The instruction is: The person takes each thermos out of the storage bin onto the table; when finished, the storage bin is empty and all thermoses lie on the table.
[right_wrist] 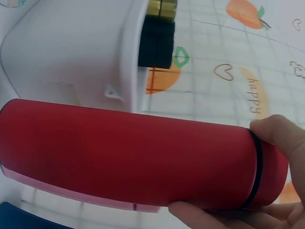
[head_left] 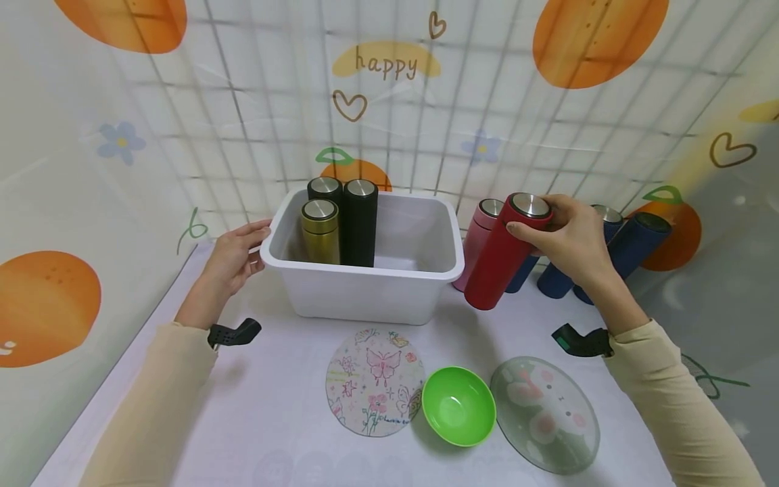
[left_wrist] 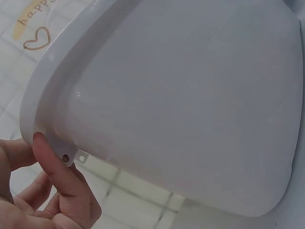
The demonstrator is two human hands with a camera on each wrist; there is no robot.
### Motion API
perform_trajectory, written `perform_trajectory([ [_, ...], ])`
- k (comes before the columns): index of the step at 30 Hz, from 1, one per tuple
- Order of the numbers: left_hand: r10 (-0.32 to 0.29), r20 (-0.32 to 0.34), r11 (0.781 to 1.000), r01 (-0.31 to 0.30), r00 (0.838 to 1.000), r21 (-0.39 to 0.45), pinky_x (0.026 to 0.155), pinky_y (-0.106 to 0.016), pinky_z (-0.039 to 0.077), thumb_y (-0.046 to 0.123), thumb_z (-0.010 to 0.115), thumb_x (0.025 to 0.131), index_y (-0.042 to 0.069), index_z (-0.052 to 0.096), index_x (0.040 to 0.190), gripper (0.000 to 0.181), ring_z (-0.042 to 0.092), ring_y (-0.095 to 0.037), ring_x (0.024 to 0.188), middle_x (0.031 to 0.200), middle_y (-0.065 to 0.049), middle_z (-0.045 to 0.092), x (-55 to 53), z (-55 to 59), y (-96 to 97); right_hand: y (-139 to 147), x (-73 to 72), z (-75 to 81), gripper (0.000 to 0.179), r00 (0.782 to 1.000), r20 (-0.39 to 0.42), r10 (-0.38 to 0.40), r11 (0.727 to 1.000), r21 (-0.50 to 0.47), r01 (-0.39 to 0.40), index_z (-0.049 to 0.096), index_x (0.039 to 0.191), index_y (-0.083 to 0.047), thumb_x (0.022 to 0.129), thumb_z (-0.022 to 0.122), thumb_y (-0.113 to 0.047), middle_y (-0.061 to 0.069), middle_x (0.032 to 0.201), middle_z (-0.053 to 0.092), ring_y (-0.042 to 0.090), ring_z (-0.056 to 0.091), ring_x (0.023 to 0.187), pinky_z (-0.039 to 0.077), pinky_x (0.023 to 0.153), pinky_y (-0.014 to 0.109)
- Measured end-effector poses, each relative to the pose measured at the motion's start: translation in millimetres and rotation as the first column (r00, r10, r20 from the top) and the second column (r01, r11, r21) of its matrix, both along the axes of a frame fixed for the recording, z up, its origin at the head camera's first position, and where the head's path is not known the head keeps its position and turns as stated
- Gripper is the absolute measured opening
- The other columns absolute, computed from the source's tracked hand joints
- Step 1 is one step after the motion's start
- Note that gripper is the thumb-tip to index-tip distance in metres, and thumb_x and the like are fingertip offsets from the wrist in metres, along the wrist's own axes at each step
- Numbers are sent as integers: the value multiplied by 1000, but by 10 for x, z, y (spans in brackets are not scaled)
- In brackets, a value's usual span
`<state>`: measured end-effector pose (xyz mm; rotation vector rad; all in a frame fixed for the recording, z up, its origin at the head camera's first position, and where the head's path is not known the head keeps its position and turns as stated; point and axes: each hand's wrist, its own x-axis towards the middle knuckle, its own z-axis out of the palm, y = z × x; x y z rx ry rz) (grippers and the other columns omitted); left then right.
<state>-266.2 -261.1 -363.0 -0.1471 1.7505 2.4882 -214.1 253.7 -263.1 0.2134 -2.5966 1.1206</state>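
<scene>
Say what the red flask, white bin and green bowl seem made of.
Red flask: likely metal, matte-coated; its lid top shines like steel.
White bin: probably plastic, smooth, with a moulded-looking rim.
Green bowl: probably plastic, glossy, highlight inside.

Pale, thin sheeting [head_left: 402,145] across back and both sides, printed with oranges [head_left: 599,40], brown outlined hearts [head_left: 349,120], blue flowers [head_left: 122,142], lettering "happy" [head_left: 386,66]. Dark-lined grid [head_left: 231,86] shows through. White worktop [head_left: 274,406] below. Light soft; right side greyer, yellowish glow toward upper right.

3 flasks [head_left: 361,226] in bin [head_left: 365,297], bowl [head_left: 459,406] btwn 2 discs [head_left: 375,383] in frt.
</scene>
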Motion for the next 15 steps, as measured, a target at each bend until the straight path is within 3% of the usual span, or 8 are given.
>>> perform_trajectory([
  [8, 7, -1, 1000, -7, 1000, 3, 56, -22, 52, 14, 67, 98, 10, 62, 127, 29, 66, -11, 75, 99, 0, 71, 7, -8, -9, -57, -36, -232, 66, 999, -45, -10, 1000, 6, 10, 57, 134, -4, 86, 79, -43, 17, 108, 70, 31, 70, 87, 54, 61, 17],
  [15, 9, 4, 1000, -9, 1000, -14, 56, -21, 51, 15, 66, 98, 10, 60, 129, 32, 65, -11, 74, 101, 0, 69, 10, 8, 0, -77, -48, -389, 69, 999, -28, -20, 1000, 18, 21, 54, 138, -3, 86, 79, -42, 19, 109, 69, 32, 69, 90, 53, 63, 16],
])
